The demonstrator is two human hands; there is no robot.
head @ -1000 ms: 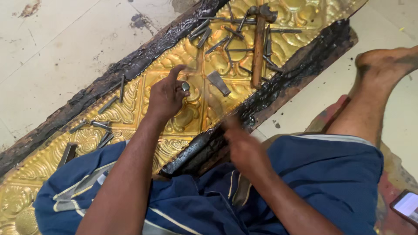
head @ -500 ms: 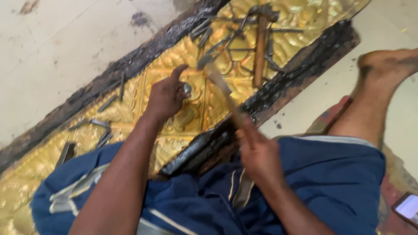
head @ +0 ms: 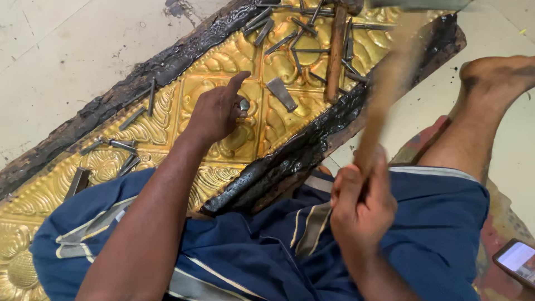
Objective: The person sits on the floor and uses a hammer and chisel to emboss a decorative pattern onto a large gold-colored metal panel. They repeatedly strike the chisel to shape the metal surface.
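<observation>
A long embossed golden metal sheet (head: 167, 120) lies on a black pitch-covered board (head: 301, 150) across the floor. My left hand (head: 214, 111) rests on the sheet and pinches a small steel punch (head: 244, 103) upright against the relief, index finger stretched out. My right hand (head: 359, 203) grips the wooden handle of a hammer (head: 384, 89), raised and blurred, its head near the top edge of the view. Both arms reach over my lap in blue cloth.
Several steel punches and chisels (head: 290, 39) lie scattered on the sheet, with a second wooden-handled hammer (head: 337, 50) among them. More punches (head: 125, 159) lie at the left. My bare foot (head: 496, 75) rests at the right. A phone (head: 515, 259) lies at the lower right.
My right hand took up the hammer from beside the board and swung it upward. The left hand has stayed on the punch.
</observation>
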